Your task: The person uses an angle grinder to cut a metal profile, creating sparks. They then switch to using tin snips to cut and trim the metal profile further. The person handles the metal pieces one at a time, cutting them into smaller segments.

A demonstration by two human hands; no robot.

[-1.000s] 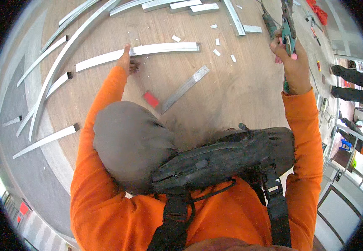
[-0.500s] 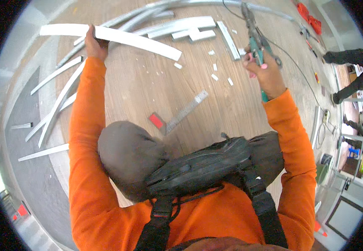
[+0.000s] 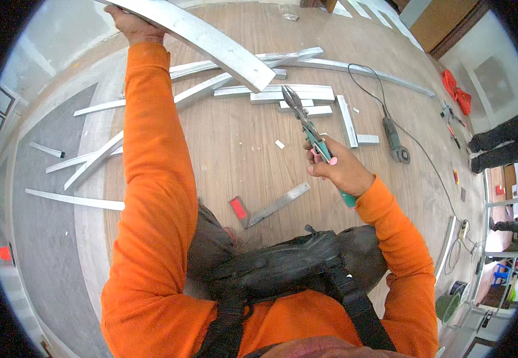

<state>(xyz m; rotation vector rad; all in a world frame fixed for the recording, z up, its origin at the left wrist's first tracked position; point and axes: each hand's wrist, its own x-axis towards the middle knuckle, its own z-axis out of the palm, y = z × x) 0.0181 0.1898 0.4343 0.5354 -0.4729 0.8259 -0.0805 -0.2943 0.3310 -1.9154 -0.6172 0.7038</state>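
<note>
My left hand point(image 3: 136, 25) is closed around a long pale metal profile point(image 3: 211, 39), raised at the upper left. The profile's free end slants down toward the middle of the view. In my right hand point(image 3: 345, 167) is a pair of metal snips point(image 3: 308, 122) with green handles, fingers wrapped round them. Their jaws point up and left, just below and apart from the profile's end. Below the snips, a try square point(image 3: 277, 206) with a red-marked stock lies on the wooden floor.
Cut metal profiles point(image 3: 306, 92) lie in a group ahead, with longer strips point(image 3: 98, 158) at the left. An angle grinder point(image 3: 395, 140) with its cord rests at the right. A red bundle point(image 3: 455, 92) lies farther off. Another person's dark-trousered legs point(image 3: 503, 140) show at the right edge.
My left hand has raised the profile, its end now nearer the snips. My right hand has brought the snips left and down, uncovering the grinder. The view has shifted.
</note>
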